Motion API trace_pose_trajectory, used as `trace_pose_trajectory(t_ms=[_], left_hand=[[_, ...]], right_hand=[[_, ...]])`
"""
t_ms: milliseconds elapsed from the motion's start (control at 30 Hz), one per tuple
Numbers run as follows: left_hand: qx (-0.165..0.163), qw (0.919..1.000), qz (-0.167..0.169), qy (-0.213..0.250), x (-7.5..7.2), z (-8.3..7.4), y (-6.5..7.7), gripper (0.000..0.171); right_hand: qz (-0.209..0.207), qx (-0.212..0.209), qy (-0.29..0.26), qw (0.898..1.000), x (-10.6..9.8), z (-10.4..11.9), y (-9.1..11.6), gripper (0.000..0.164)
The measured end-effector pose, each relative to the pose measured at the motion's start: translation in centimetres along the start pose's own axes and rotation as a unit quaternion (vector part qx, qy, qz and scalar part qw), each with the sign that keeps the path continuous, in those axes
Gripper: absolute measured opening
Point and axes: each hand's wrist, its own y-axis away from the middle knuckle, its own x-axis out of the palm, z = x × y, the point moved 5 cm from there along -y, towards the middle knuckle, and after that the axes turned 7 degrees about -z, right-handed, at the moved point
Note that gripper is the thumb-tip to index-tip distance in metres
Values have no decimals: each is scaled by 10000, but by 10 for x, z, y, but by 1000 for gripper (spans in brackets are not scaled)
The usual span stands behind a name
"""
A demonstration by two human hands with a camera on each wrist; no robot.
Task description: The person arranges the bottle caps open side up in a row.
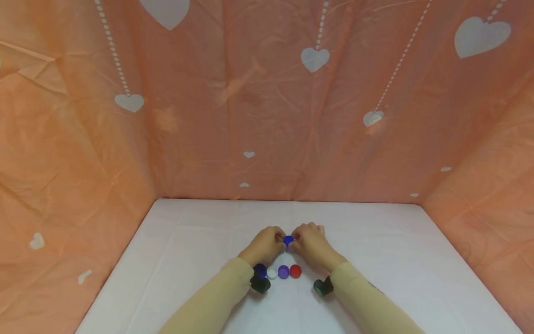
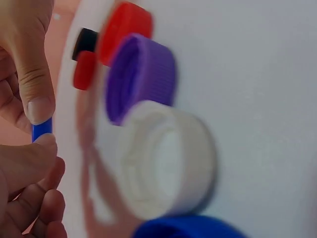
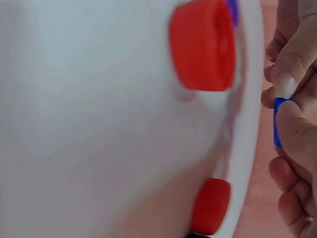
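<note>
Bottle cap: blue, sitting between both hands' fingertips, beyond the row; whether it is clearing the table, I cannot tell.
Slip risk: the grips are bearing only on opposite edges, so uneven squeezing could be popping it loose.
Row risk: dark blue cap, white cap, purple cap and red cap are lying close together; a dipping left wrist could be nudging the dark blue one.
Left hand: curling, pinching one edge between thumb and fingers.
Right hand: likewise pinching the opposite edge; below it, by the right-wrist view, a second red cap is lying.
</note>
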Motion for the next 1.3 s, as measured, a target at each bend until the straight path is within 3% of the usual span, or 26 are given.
trace_pose_trajectory(t_ms=[233,400,667,1300], left_hand=[[427,9988,-209,118,-14,-15,8,8],[574,9979,-186,234,-12,-18,17,8],[378,9980,75,505,0,-16,37,9],[585,9972,-89,450,3,-16,41,12]], right_hand=[[-598,-335,-120,9976,-20,9,8,17],[-811,-453,-422,9948,-27,10,23,15],[-643,111,-1311,9892,-22,4,49,19],[-658,147,-1531,9859,-20,1,55,19]])
